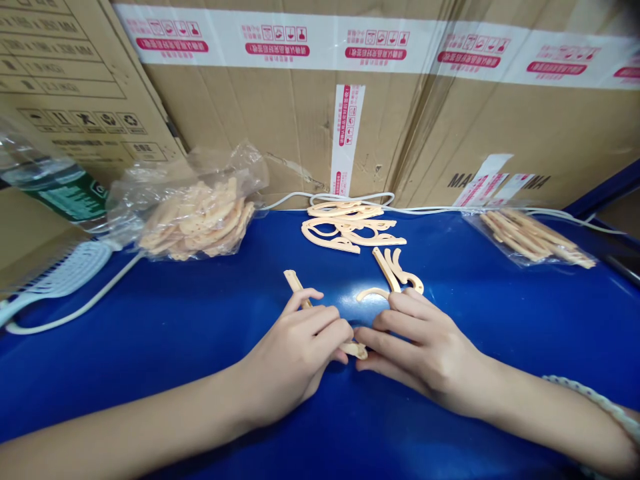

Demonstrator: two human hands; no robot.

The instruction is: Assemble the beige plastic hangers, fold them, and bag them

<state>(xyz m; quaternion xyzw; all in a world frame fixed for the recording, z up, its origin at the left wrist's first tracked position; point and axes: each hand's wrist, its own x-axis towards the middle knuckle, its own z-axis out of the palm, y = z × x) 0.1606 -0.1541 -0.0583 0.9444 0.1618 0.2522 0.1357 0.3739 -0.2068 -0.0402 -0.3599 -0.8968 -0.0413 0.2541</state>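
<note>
My left hand (305, 347) is closed around a long beige plastic hanger piece (291, 279), whose far end sticks out past the raised little finger. At its other end, a beige tip (356, 349) shows between my two hands. My right hand (425, 340) pinches at this tip with bent fingers; anything smaller inside the pinch is hidden. Just beyond the right knuckles lie a straight beige piece (386, 269), a hook-shaped piece (413, 283) and a curved piece (373, 293). Farther back, several flat beige hanger arms (330, 245) lie in a loose stack.
A clear bag of beige pieces (200, 223) sits at the back left, another bag with straight pieces (537, 237) at the back right. At the left are a hairbrush (70, 270) and a bottle (65, 190). Cardboard boxes (270, 120) and a white cable (430, 211) border the blue table (175, 333).
</note>
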